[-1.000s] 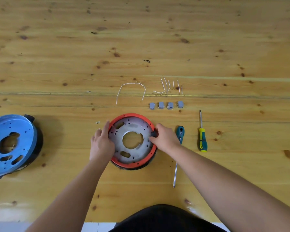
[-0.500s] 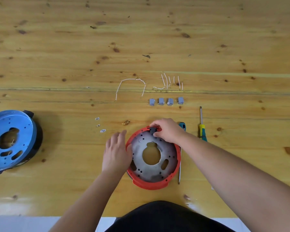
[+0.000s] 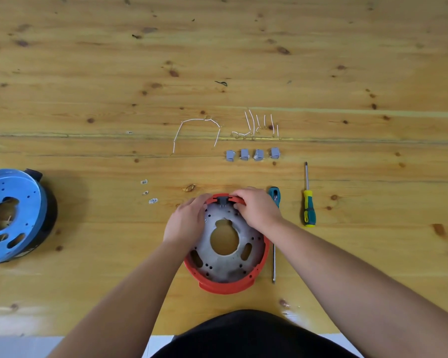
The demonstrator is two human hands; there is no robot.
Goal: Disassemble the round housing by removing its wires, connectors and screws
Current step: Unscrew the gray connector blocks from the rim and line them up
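Note:
The round red housing point(image 3: 225, 286) with a grey metal plate point(image 3: 225, 267) lies on the wooden table near its front edge. A dark connector point(image 3: 223, 200) sits in the housing's far rim. My left hand point(image 3: 186, 223) grips the far left rim next to the connector. My right hand point(image 3: 256, 209) grips the far right rim, its fingers curled over the edge beside the connector. Removed white wires point(image 3: 197, 130) and short wire pieces point(image 3: 259, 125) lie farther back, with several grey connectors point(image 3: 251, 154) in a row.
A blue round housing point(image 3: 13, 215) stands at the left. A teal-handled screwdriver point(image 3: 274, 197) lies right of the red housing, partly under my right forearm. A yellow-green screwdriver point(image 3: 308, 202) lies farther right. Three small white bits point(image 3: 148, 192) lie left of my hands.
The red housing came toward me and turned, so the dark connector moved from its right side to its far rim. My left hand moved up to the far rim beside it.

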